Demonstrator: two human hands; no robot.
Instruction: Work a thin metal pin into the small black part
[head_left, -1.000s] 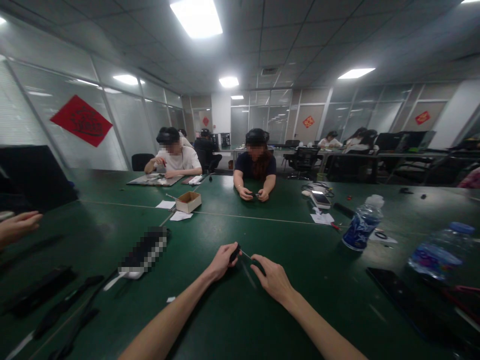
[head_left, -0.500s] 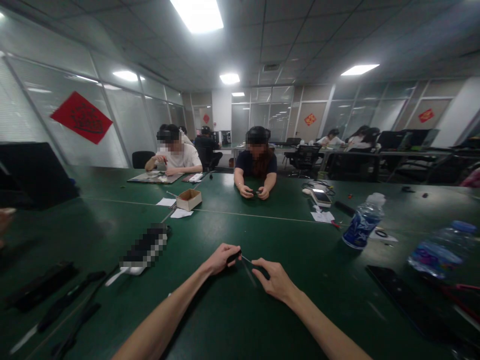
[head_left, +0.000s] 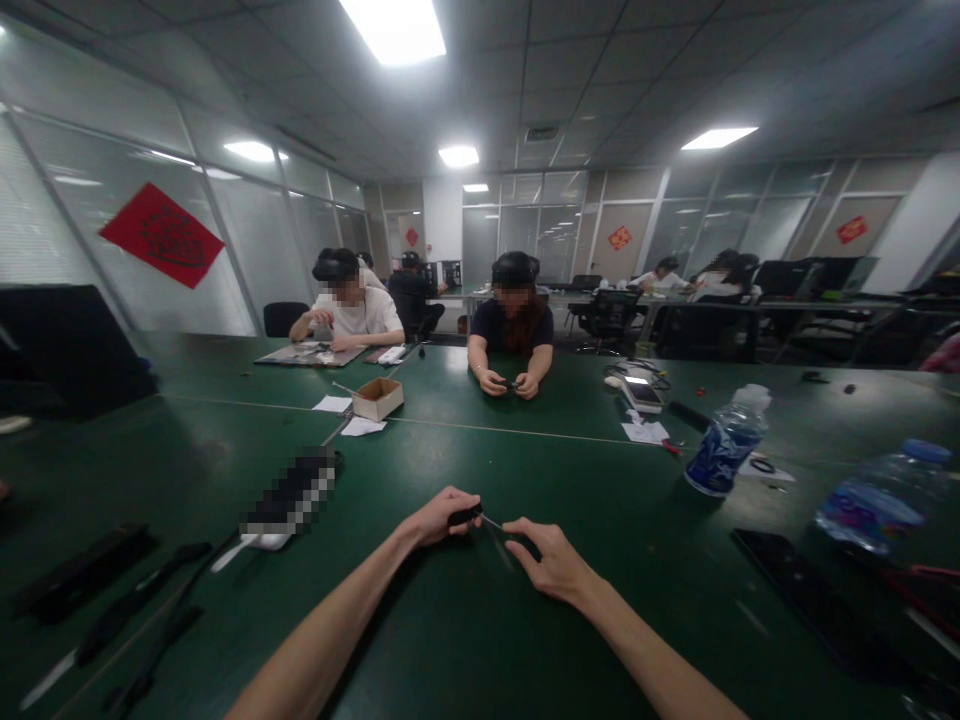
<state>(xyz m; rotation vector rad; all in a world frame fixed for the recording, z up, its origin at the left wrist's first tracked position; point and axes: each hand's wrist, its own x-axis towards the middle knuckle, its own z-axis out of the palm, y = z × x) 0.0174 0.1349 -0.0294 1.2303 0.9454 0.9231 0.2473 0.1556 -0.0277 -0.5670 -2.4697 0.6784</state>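
Over the green table (head_left: 420, 640), my left hand (head_left: 435, 518) pinches a small black part (head_left: 465, 515) between thumb and fingers. What kind of part it is I cannot make out. My right hand (head_left: 559, 565) is closed round the dark handle of a screwdriver (head_left: 493, 524). Its thin metal shaft points left, and the tip meets or nearly meets the black part; contact is too small to tell. Both hands are close together, a little above the tabletop.
Left are a phone-like device (head_left: 289, 500), dark straps (head_left: 139, 600) and a black bar (head_left: 82, 570). An open small box (head_left: 378, 398) stands farther off. Right are two bottles (head_left: 727, 440), a dark phone (head_left: 795, 590) and red-handled pliers (head_left: 671, 447). Two people sit opposite.
The black part in my left hand has tilted slightly, while my right hand and the screwdriver stay almost in place. At the far left edge, another person's hand has moved mostly out of view.
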